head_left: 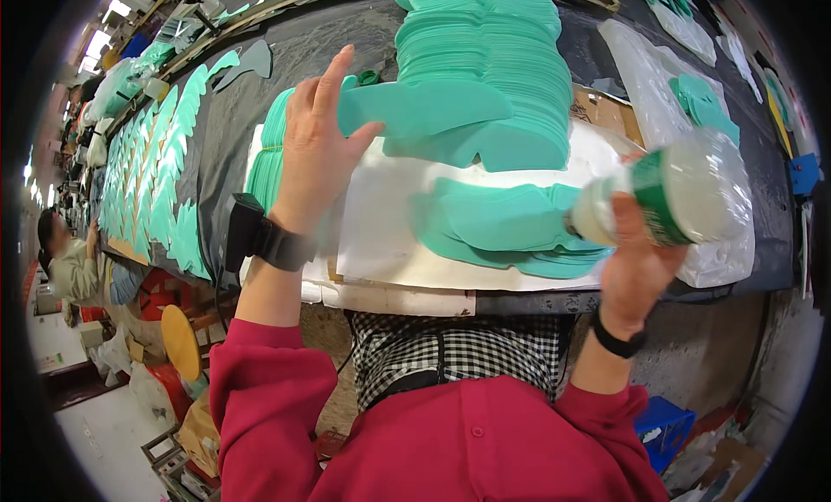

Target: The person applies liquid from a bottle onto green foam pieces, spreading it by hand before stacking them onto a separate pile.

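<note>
My left hand (325,151) is over the left end of a flat, curved teal piece (424,108), fingers spread and thumb apart. That piece overlaps the front of a tall stack of teal pieces (480,48). My right hand (639,268) is wrapped round a white plastic bottle with a green label (666,195), blurred by motion. The bottle lies nearly on its side, its narrow tip pointing left at a smaller fanned pile of teal pieces (511,221). Whether the tip touches the pile, I cannot tell. White paper (372,242) lies under the pile.
Left of my left hand stands a bundle of teal pieces (270,160). Rows of teal pieces (151,182) cover the table's left side. Clear plastic bags (636,61) lie at the right. A person (69,251) is at the far left, near a yellow round stool (180,342).
</note>
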Demonstrator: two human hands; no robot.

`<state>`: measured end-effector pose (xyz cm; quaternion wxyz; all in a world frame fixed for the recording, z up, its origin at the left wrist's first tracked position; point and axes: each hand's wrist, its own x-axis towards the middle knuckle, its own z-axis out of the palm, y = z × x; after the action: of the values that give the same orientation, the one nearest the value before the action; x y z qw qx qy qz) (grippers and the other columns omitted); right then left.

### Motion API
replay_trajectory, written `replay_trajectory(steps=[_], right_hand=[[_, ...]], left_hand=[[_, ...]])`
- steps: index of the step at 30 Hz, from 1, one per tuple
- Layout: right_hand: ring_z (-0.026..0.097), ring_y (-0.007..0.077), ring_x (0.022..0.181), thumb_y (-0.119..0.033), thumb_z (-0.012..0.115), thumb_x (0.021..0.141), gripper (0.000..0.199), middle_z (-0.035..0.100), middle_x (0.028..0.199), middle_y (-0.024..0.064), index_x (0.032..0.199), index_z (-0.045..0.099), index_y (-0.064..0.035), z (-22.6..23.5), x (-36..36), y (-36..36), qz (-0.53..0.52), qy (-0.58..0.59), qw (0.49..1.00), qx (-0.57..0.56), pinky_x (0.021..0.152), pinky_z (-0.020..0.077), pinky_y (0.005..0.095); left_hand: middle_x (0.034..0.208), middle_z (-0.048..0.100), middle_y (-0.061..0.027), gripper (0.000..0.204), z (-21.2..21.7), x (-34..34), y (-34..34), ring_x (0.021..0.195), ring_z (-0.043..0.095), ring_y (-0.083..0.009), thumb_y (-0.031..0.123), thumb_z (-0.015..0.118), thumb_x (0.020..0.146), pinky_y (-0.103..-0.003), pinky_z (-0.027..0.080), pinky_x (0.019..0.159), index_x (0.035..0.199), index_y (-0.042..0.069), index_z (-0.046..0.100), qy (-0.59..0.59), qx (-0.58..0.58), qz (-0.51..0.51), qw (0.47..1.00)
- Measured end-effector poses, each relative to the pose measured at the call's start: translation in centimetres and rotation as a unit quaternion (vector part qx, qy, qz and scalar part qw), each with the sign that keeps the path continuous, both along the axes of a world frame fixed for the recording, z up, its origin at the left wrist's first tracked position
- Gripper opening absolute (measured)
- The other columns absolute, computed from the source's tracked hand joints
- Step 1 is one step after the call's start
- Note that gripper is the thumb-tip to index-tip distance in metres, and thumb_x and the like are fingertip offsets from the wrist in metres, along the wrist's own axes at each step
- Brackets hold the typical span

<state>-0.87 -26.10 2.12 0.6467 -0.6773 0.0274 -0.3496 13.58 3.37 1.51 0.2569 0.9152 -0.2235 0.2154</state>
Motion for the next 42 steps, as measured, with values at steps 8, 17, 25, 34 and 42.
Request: replay_trajectory(steps=[8, 17, 25, 34, 42], right_hand=[[0.067, 0.0152, 0.091, -0.009, 0.088, 0.073, 0.055, 0.069, 0.104, 0.0066, 0.119, 0.059, -0.0023, -0.7, 4.0, 10.9, 0.232, -0.032, 0.972, 0.014, 0.079, 0.0546, 0.029], [0.055, 0.0277, 0.121, -0.051, 0.07, 0.087, 0.075, 0.056, 0.129, 0.0151, 0.138, 0.043, -0.0034, 0.8, -1.0, -6.3, 0.053, -0.113, 0.946, 0.299, 0.113, 0.0361, 0.0518], [0.053, 0.0292, 0.127, -0.051, 0.072, 0.086, 0.08, 0.053, 0.136, 0.0204, 0.142, 0.04, -0.0038, 2.5, -3.6, -8.2, -0.034, -0.125, 0.975, 0.178, 0.109, 0.0396, 0.0571], [0.068, 0.0155, 0.093, 0.003, 0.08, 0.079, 0.052, 0.069, 0.105, 0.0092, 0.124, 0.056, -0.0009, 0.9, 2.2, 0.1, 0.154, -0.043, 0.955, 0.248, 0.079, 0.0593, 0.0312], [0.068, 0.0173, 0.094, -0.001, 0.083, 0.077, 0.046, 0.07, 0.107, 0.0084, 0.118, 0.062, -0.0015, 0.7, 2.3, -4.9, -0.003, -0.039, 0.997, -0.069, 0.083, 0.0573, 0.0297]], left_hand=[[0.112, 0.054, -0.0123, 0.088, 0.8, -0.8, 2.3, 0.108, 0.052, -0.0278, 0.013, 0.084, 0.071, -0.04, 0.045, 0.095, 0.148, 0.018, 0.042, 0.018, -0.084, 0.02, 0.996], [0.105, 0.053, -0.0034, 0.088, 3.1, -4.5, -0.2, 0.099, 0.049, -0.0164, 0.015, 0.086, 0.068, -0.031, 0.041, 0.094, 0.146, 0.014, 0.045, 0.13, -0.224, 0.003, 0.966], [0.121, 0.054, -0.0154, 0.047, -1.7, -10.3, -9.9, 0.11, 0.052, -0.0324, 0.014, 0.082, 0.072, -0.041, 0.043, 0.096, 0.113, 0.008, 0.06, 0.17, -0.081, -0.13, 0.973], [0.112, 0.059, -0.0125, 0.023, -2.3, -10.8, -10.8, 0.101, 0.054, -0.033, 0.016, 0.079, 0.078, -0.044, 0.045, 0.087, 0.097, 0.007, 0.068, 0.101, 0.001, -0.142, 0.985], [0.103, 0.059, -0.0091, 0.024, -1.1, -12.4, -7.1, 0.099, 0.053, -0.03, 0.008, 0.073, 0.082, -0.041, 0.042, 0.087, 0.107, 0.009, 0.071, 0.103, 0.036, -0.102, 0.989]])
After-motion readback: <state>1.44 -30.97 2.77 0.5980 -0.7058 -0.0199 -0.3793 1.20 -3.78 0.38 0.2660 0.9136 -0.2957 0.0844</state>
